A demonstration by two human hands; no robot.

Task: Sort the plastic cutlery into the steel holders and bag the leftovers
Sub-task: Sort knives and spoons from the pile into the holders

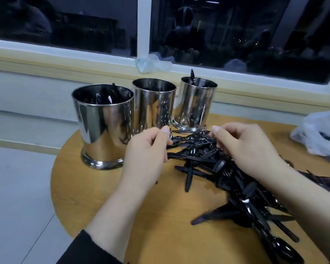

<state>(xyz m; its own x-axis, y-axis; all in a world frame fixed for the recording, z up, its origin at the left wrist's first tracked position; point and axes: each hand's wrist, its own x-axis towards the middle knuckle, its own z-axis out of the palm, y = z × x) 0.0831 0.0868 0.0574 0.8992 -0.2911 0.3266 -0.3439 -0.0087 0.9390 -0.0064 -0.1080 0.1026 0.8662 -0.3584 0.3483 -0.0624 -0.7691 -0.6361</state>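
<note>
Nearest us, our left sleeve (88, 248) is black, at the bottom edge. The round wooden table (160, 225) fills the lower view, standing against a wall below a dark window (236, 25). On it a big pile of black plastic cutlery (227, 178) sprawls from the middle toward our lower right, its pieces lying flat, most with their long axes running from upper left to lower right, some crossing; one piece (189, 178) points almost straight toward us.

Three steel holders stand upright in a row at the far left: the left holder (103, 126), largest in view, has dark pieces inside; the middle holder (153, 105) shows little inside; the right holder (197, 103) has one piece tip poking up above its rim. A white plastic bag (320, 134) lies at the right edge, well apart from the holders.

Our right hand (250, 147) is curled over the pile's far end, fingers among the pieces; we cannot tell what it grips. Our left hand (147, 151) pinches at pieces on the pile's left edge, thumb up.

A crumpled clear bag (152, 63) sits on the sill.
</note>
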